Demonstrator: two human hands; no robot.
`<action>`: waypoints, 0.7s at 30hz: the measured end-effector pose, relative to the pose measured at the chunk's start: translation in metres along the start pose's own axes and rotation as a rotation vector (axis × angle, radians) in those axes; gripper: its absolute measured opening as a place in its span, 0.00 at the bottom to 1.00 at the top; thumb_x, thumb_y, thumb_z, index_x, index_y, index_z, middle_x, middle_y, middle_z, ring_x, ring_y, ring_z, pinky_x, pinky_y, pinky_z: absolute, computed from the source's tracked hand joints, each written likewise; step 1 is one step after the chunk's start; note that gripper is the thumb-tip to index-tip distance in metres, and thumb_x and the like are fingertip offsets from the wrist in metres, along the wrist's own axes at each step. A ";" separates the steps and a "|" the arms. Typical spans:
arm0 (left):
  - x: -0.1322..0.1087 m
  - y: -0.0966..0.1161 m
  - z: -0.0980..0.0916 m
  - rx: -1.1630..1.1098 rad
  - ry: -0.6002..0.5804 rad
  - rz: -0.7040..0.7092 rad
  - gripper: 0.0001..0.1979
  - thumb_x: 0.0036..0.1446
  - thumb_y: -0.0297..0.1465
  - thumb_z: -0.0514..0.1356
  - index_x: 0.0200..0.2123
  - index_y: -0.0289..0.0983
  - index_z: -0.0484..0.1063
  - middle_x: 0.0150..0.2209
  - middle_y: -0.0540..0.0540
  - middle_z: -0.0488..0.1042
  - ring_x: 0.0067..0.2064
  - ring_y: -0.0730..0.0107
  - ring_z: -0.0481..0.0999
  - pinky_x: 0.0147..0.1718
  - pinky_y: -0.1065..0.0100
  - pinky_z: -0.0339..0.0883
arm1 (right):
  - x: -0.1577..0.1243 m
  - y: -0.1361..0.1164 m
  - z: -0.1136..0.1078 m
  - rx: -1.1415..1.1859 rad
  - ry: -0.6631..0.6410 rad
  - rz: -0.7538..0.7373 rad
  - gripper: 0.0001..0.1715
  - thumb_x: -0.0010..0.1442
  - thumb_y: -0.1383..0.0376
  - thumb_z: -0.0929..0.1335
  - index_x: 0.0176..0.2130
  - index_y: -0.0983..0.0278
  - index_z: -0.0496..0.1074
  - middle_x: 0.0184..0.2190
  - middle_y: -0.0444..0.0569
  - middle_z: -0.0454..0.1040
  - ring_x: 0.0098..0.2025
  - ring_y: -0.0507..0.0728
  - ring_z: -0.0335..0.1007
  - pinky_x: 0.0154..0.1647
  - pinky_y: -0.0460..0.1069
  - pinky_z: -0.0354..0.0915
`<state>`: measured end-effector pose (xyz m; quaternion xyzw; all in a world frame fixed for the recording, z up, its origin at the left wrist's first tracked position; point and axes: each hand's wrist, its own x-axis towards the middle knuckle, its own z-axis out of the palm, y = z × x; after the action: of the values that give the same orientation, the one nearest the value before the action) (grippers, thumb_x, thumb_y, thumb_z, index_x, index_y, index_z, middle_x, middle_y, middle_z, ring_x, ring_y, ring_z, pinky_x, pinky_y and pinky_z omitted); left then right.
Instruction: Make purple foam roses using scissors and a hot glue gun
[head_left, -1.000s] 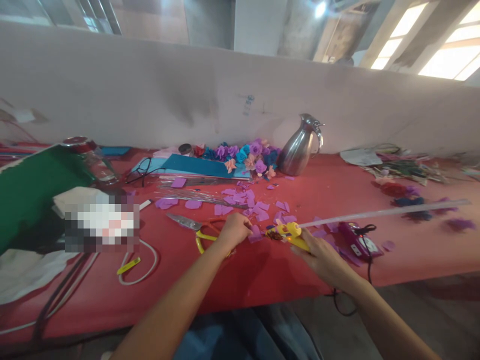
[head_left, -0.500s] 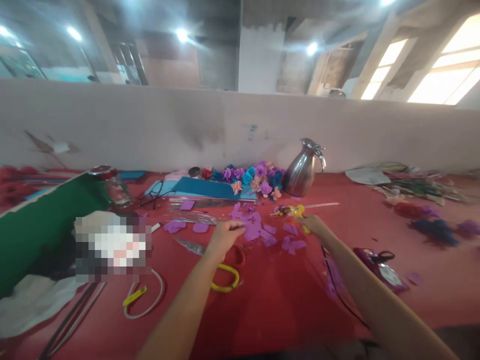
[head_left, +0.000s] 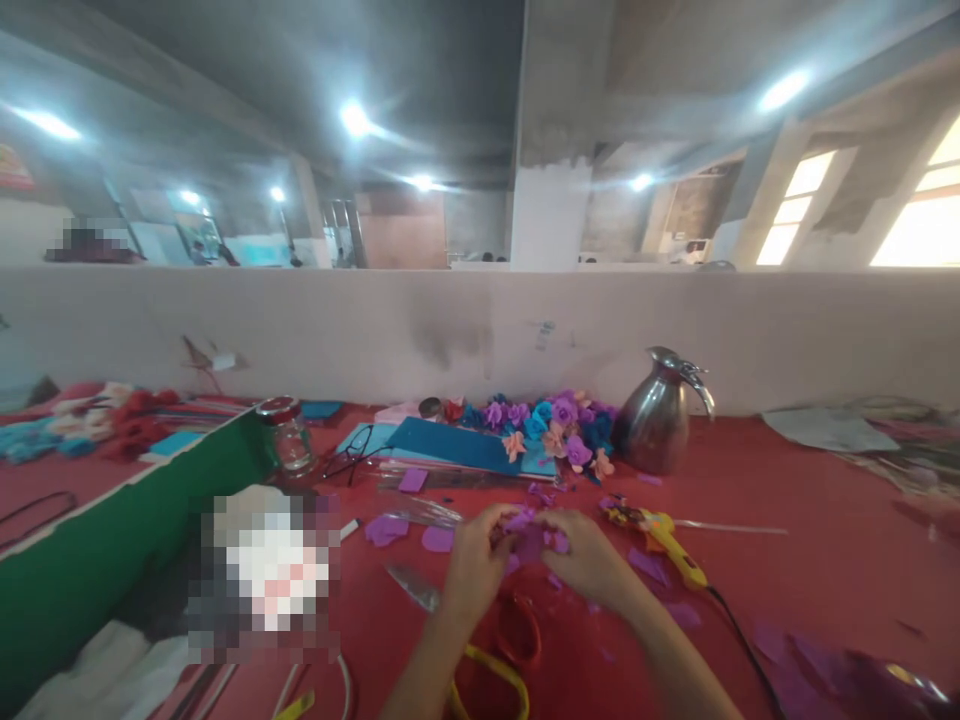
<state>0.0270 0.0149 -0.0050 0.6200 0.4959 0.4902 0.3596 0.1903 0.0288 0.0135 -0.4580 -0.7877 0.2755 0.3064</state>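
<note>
Released since the earlier frame, the glue gun (head_left: 671,545) lies at 3 o'clock of my hands. My left hand (head_left: 472,570) and right hand (head_left: 592,565) meet, fingers pinched on purple petals (head_left: 529,540) between them.

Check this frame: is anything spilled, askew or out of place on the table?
Purple petals lie strewn over the red cloth around the left hand and right hand, which pinch a purple piece. The glue gun lies on its side right of them, cord trailing. Nothing looks broken.
</note>
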 end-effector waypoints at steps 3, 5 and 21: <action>-0.005 0.001 -0.001 -0.015 0.018 0.004 0.16 0.45 0.19 0.55 0.37 0.38 0.75 0.35 0.46 0.78 0.37 0.63 0.76 0.37 0.68 0.66 | 0.003 -0.003 0.014 -0.007 -0.002 0.056 0.16 0.45 0.71 0.61 0.28 0.62 0.76 0.26 0.47 0.78 0.30 0.56 0.72 0.29 0.46 0.61; -0.006 0.000 -0.001 -0.050 0.012 -0.011 0.16 0.46 0.19 0.55 0.38 0.37 0.75 0.35 0.45 0.78 0.37 0.63 0.76 0.38 0.68 0.66 | 0.004 0.000 0.016 -0.014 0.003 0.076 0.13 0.46 0.69 0.61 0.26 0.63 0.76 0.24 0.47 0.76 0.28 0.56 0.70 0.27 0.46 0.59; -0.010 -0.006 0.008 -0.222 0.128 -0.074 0.14 0.57 0.41 0.54 0.35 0.37 0.71 0.30 0.48 0.69 0.31 0.70 0.66 0.33 0.70 0.60 | -0.009 0.019 0.009 0.405 0.258 0.276 0.16 0.47 0.53 0.69 0.27 0.63 0.78 0.23 0.48 0.75 0.27 0.57 0.68 0.27 0.47 0.61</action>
<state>0.0325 0.0073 -0.0152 0.5250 0.4831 0.5672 0.4115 0.1973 0.0279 -0.0081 -0.5217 -0.6012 0.4061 0.4489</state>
